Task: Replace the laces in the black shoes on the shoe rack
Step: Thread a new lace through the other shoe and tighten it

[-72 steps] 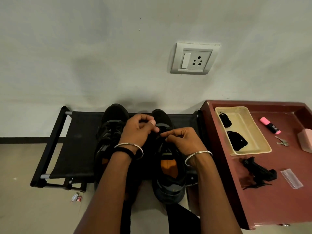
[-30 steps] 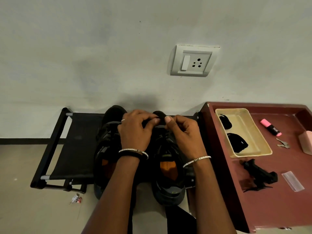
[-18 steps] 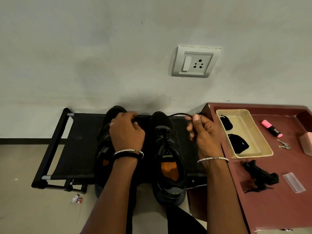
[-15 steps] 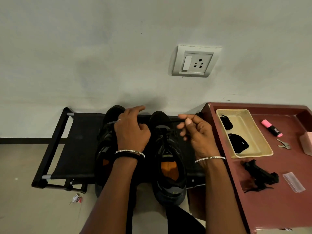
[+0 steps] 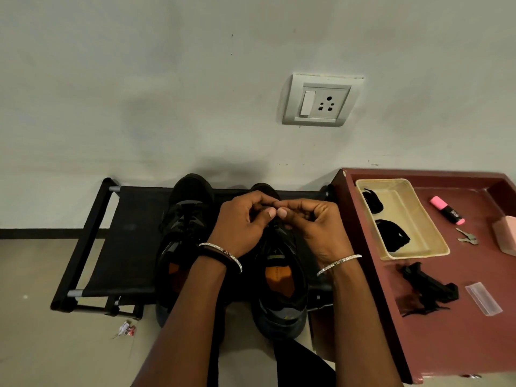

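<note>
Lacing in progress, shoe nearest the red table

On the shoe rack (image 5: 122,247), the right black shoe (image 5: 282,291) sits beside the red table (image 5: 446,344). Left hand (image 5: 240,230) and right hand (image 5: 315,227) meet over its forefoot, fingertips pinched shut; the lace itself cannot be made out. Lace is likely limp and light: grip near the tip.

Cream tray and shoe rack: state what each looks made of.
Cream tray: likely moulded plastic, with a smooth, slightly glossy surface and rounded rim. Shoe rack: black frame, probably plastic or painted metal, with bare silvery metal tube ends, and a matte black shelf that looks like stretched fabric.
</note>
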